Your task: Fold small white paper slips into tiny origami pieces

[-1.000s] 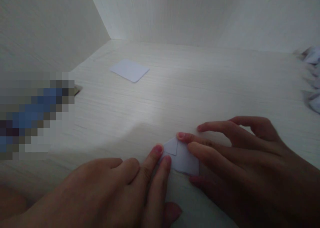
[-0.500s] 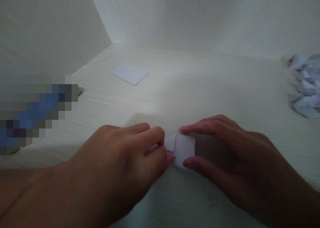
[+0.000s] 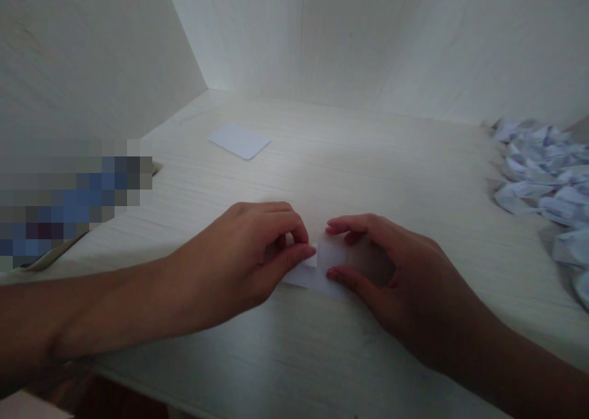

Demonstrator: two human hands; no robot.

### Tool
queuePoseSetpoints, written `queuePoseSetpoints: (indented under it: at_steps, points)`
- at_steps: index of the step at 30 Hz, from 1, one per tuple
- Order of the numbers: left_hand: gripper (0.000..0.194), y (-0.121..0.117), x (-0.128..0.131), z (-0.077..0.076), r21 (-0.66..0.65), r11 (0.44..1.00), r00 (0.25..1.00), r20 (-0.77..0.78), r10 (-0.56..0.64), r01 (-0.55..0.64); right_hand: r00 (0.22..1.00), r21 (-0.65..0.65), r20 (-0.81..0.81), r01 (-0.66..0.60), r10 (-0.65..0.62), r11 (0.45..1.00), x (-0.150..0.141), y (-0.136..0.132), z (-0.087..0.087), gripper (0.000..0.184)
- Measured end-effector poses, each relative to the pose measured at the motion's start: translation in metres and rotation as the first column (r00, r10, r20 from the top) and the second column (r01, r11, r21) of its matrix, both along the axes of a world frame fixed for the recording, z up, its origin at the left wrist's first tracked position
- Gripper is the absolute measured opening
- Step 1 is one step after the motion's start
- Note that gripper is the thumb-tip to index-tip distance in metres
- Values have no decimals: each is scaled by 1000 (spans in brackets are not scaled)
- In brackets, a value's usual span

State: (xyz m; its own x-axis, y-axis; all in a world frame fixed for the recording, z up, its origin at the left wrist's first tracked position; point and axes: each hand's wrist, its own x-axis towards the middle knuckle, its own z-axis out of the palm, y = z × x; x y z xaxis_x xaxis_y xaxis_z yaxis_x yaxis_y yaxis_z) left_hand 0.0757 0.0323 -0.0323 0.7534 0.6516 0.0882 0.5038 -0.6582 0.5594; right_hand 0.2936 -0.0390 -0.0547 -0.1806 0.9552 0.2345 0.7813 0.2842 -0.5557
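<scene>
Paper (image 3: 332,256), small and white, lies near the front of the worktop (image 3: 414,180), between our two hands, with a little flap (image 3: 313,261) standing out paler under the left thumb. Left hand (image 3: 232,253): narrow, thumb tip and forefinger close together at the flap; whether paper is pinched between them we cannot tell, as the fingers hide it. Right hand (image 3: 409,284): wide, thumb on the near part of the paper, forefinger by its far edge, a clear gap between the two. We judge the step to be working the flap's crease. For a clean line, we would let the right thumb bear down lightly, enough to stop a skid, and line up the flap's edge before pressing hard. We would then run the left thumb along the crease in one firm stroke, since dabbing may leave it soft or crooked. Well apart, towards the back, lies a flat loose sheet (image 3: 240,142); off to the right, a spread of folded paper pieces (image 3: 519,197). Neither crowds our fingers.
</scene>
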Motion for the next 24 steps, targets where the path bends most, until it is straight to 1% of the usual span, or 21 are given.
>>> queuePoseSetpoints:
  at_steps: [3, 6, 8, 10, 14, 16, 21, 24]
  points:
    - [14, -2, 0, -1, -9, 1000, 1000, 13, 1, 0, 995, 71, 81, -57, 51, 996, -2, -2, -2, 44]
    - [32, -5, -2, -4, -30, 1000, 1000, -1, -5, 5, 984, 126, 143, -127, 108, 984, -5, -3, -3, 41]
    - [41, -7, -3, -4, -52, 999, 1000, -2, -2, 2, 981, 125, 150, -145, 126, 981, -5, -3, -1, 41]
    - [42, -8, -3, -3, -75, 997, 1000, -4, -9, 9, 981, 100, 140, -151, 136, 983, -5, -4, 0, 41]
    - [35, -10, -1, -1, -103, 995, 1000, -24, -14, 12, 987, 43, 79, -141, 137, 989, -3, -4, 3, 39]
    - [36, -11, -1, -1, -99, 995, 1000, -24, -19, 17, 992, 14, 41, -119, 119, 993, -3, -4, 4, 37]
    - [41, -10, -1, -2, -131, 990, 999, 26, -48, 51, 997, -93, -80, -25, 18, 995, -3, -3, 7, 20]
    - [42, -9, -2, -3, -185, 982, 995, 97, -28, 46, 978, -152, -204, 1, -32, 988, -2, -4, 6, 12]
